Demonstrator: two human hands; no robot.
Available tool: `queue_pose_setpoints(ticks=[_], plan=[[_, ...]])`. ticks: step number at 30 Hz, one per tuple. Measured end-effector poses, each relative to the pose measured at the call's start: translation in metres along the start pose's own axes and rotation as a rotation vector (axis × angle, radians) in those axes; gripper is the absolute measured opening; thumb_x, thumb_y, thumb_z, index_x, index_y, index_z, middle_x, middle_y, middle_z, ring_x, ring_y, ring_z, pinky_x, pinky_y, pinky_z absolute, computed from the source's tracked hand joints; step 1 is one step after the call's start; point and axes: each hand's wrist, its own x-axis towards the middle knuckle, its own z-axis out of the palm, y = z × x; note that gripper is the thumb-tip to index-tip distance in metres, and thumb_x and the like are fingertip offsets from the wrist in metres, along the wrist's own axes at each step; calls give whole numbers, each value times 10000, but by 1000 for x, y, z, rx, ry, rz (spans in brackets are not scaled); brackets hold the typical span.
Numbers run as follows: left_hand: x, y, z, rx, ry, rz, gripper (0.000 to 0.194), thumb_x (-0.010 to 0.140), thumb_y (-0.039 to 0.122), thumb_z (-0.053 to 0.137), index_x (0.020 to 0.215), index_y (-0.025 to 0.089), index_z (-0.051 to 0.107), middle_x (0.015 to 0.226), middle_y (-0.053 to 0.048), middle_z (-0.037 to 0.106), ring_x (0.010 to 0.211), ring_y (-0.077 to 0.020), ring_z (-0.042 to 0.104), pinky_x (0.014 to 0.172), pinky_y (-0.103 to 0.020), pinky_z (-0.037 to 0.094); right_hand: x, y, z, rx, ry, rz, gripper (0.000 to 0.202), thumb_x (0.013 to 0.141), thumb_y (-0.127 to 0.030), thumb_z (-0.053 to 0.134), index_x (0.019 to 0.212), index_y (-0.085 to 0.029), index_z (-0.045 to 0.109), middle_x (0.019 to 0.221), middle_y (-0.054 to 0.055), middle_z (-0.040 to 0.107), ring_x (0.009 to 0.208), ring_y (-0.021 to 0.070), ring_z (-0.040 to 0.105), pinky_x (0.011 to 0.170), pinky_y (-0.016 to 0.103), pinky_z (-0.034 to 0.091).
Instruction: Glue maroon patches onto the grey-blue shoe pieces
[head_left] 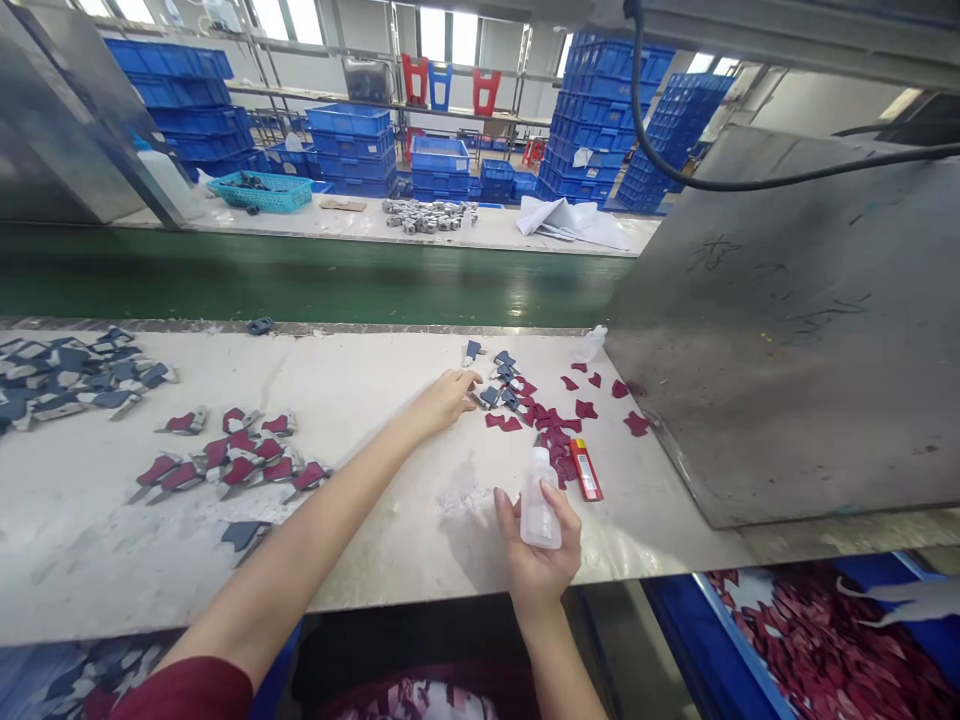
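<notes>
My right hand [544,570] is wrapped round a translucent white squeeze bottle [538,510] with a dark narrow tip, held upright above the front of the worktable. My left hand [447,402] reaches out with its fingers apart beside a few dark blue and white pieces [489,397], and I see nothing held in it. Flat maroon cut pieces [555,430] lie in a loose cluster just beyond the bottle. Right of them is a red box with a yellow end [586,470]. Left of my forearm sit several maroon-topped pieces with pale undersides [240,468].
A pile of dark blue-topped pieces [75,375] covers the far left of the table. A metal panel [810,330] stands at the right. Behind runs a green belt [337,280]. A blue bin [739,640] of maroon pieces is below right, and a black cable [720,185] hangs overhead.
</notes>
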Motion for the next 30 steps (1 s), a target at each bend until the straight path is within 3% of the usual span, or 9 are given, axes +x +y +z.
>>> queue_pose_setpoints(ticks=[7, 10, 14, 24, 30], plan=[[-3, -1, 9, -28, 15, -53, 75, 896, 153, 586, 960, 172, 621, 1008, -105, 650, 1003, -267, 548, 923, -405, 440, 6, -4, 4, -81, 63, 7, 318, 813, -218, 746, 1109, -182, 635, 940, 71, 713, 867, 218, 697, 806, 395, 599], [-3, 5, 12, -57, 25, -81, 56, 875, 173, 623, 927, 193, 611, 996, -88, 635, 1005, -275, 530, 921, -415, 433, 8, -5, 5, -92, 67, 32, 317, 821, -247, 739, 1108, -167, 634, 964, 80, 717, 878, 214, 705, 785, 365, 607], [-11, 18, 8, -126, 56, -126, 60, 920, 161, 527, 923, 202, 570, 998, -78, 616, 1002, -264, 524, 909, -410, 433, 7, -5, 3, -33, 58, 59, 347, 819, -226, 741, 1142, -180, 623, 988, 74, 717, 897, 202, 709, 757, 314, 607], [-93, 65, -22, -279, 90, -156, 175, 1019, 286, 354, 970, 213, 505, 1029, -57, 575, 997, -215, 526, 902, -367, 432, 1, 0, 1, -30, 76, 82, 369, 799, -245, 758, 1136, -180, 622, 1017, 80, 715, 912, 211, 710, 799, 340, 605], [-130, 78, -21, -3, 26, -173, 211, 1012, 242, 361, 885, 203, 526, 994, -72, 567, 940, -241, 513, 844, -415, 439, -3, 1, -2, -7, 83, 152, 392, 779, -283, 771, 1127, -176, 624, 1043, 97, 705, 882, 226, 718, 768, 372, 616]])
